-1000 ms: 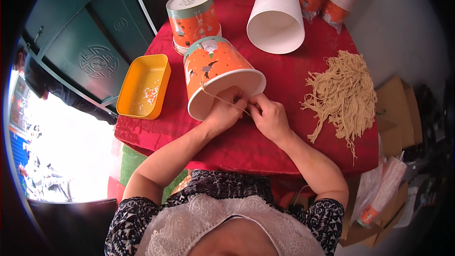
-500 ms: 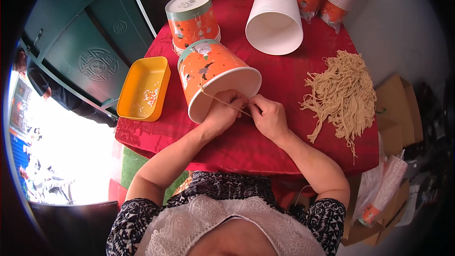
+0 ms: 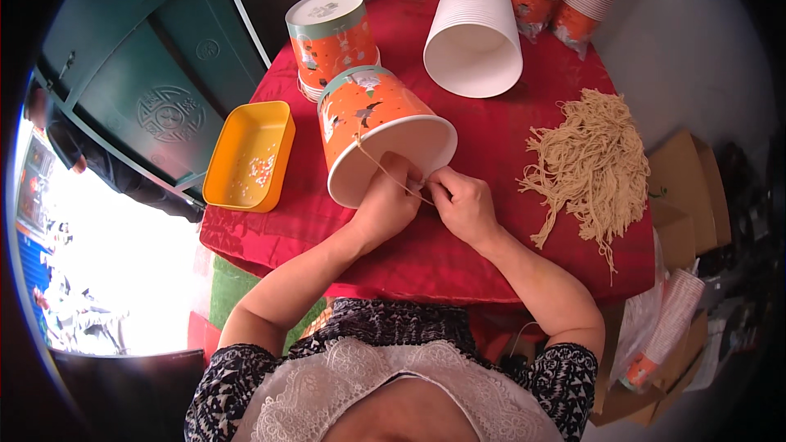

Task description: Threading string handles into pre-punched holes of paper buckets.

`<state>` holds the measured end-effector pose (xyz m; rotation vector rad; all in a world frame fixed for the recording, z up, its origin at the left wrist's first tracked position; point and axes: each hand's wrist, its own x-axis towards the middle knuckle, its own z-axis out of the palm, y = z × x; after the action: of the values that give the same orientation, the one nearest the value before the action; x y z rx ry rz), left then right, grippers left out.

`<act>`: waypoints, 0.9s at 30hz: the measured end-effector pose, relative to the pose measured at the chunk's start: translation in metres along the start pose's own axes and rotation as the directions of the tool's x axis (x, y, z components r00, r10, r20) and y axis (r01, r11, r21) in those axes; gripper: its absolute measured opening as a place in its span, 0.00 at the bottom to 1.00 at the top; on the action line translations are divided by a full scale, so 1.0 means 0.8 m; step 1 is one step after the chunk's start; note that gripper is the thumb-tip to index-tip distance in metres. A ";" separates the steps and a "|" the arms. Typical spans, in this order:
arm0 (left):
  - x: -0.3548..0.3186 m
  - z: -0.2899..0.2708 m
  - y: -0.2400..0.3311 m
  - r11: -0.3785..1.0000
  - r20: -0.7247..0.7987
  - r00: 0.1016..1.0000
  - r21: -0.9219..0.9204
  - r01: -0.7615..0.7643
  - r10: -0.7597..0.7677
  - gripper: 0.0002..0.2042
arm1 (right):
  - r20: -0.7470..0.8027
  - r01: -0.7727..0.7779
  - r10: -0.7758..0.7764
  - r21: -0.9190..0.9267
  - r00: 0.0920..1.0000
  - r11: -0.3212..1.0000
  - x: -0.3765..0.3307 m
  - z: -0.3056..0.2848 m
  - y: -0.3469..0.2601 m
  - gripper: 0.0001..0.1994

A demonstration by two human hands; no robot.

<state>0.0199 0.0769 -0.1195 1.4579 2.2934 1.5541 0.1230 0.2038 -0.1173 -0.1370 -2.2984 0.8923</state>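
An orange paper bucket [image 3: 372, 109] with a green band lies tipped, its white mouth toward me. A thin tan cord [image 3: 378, 165] runs from its upper side across the mouth to my hands. My left hand [image 3: 389, 205] reaches into the mouth by the right-hand rim, fingers closed; the cord crosses over them. Just outside that rim, my right hand [image 3: 465, 206] pinches with thumb and forefinger, meeting the left fingertips at the cord. What lies between the fingertips is small and partly hidden.
Behind stands an upside-down bucket stack [image 3: 334, 45]. White nested buckets [image 3: 473, 33] lie farther right. A yellow tub [image 3: 282, 155] holds small white and orange bits. Tan cords [image 3: 594, 168] are heaped at right on the red tablecloth [image 3: 508, 254]. Wrapped bucket stacks [image 3: 565, 8] stand beyond the table.
The tipped bucket has turned slightly and shifted a little right. My left hand has moved slightly with it, while my right hand stays almost in place.
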 end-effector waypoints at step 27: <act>0.004 -0.004 0.000 0.996 0.057 0.998 0.086 0.026 -0.031 0.03 | -0.018 0.087 -0.091 -0.143 0.996 0.986 0.001 0.003 0.000 0.05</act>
<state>0.0168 0.0770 -0.1166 1.4608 2.3635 1.4041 0.1205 0.2023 -0.1181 -0.1051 -2.3253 0.6784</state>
